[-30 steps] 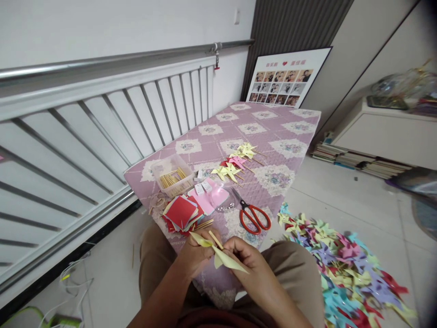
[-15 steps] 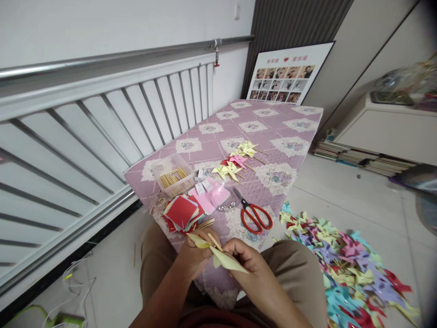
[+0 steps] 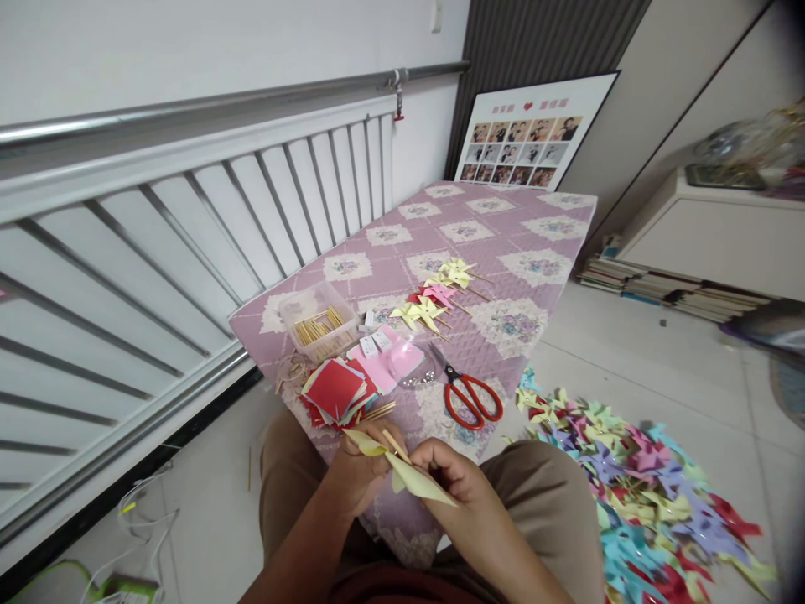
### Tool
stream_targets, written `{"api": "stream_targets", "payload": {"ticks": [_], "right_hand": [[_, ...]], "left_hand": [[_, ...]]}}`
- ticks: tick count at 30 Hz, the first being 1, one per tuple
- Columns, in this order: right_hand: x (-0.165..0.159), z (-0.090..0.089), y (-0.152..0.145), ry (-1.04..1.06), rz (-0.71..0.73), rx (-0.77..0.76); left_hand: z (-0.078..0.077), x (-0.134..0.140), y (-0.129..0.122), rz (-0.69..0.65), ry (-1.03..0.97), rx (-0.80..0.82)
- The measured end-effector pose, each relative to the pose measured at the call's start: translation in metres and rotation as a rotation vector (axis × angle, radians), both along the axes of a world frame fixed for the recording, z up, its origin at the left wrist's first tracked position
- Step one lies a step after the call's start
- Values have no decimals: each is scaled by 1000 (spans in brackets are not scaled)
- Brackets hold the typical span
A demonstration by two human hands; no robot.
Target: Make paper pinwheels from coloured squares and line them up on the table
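Observation:
Between my two hands, over the near table edge, is a pale yellow paper pinwheel (image 3: 415, 480), seen nearly edge-on. A short wooden stick (image 3: 394, 445) lies against its middle, slanting down toward my right fingers. My left hand (image 3: 360, 474) is closed on the pinwheel's left side. My right hand (image 3: 456, 476) is closed with thumb and forefinger at the stick's lower end, touching the paper. The fingertips are partly hidden by the paper. Just beyond the hands lie a stack of coloured paper squares (image 3: 336, 388), several loose sticks (image 3: 381, 411) and red-handled scissors (image 3: 470, 401).
A clear plastic box (image 3: 319, 315) holds many sticks. Near it are pink paper (image 3: 402, 361) and small metal pieces (image 3: 428, 377). Finished pinwheels (image 3: 424, 312) lie farther back on the flowered cloth (image 3: 509, 268). A large pinwheel pile (image 3: 635, 478) covers floor at right; a radiator (image 3: 207, 210) borders the left.
Almost nothing differs. Both hands keep the pinwheel and stick in the same place, and the view has shifted very slightly.

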State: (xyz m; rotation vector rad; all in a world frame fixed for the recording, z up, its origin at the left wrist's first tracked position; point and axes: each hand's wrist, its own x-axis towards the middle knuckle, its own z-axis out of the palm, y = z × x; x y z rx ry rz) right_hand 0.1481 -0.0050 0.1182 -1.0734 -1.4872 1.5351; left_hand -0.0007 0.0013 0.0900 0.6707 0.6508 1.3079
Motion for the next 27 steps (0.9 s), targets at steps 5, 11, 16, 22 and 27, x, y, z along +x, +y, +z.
{"api": "stream_targets", "payload": {"ticks": [5, 11, 16, 22, 27], "right_hand": [[1, 1, -2, -44, -14, 79], [3, 1, -2, -154, -16, 262], [6, 1, -2, -188, -4, 310], [9, 3, -2, -200, 32, 303], [9, 5, 1, -188, 43, 272]], "left_hand": [[2, 1, -1, 12, 13, -11], [1, 2, -2, 25, 0, 3], [0, 3, -5, 56, 41, -3], [4, 5, -7, 52, 56, -9], [9, 10, -7, 121, 77, -91]]}}
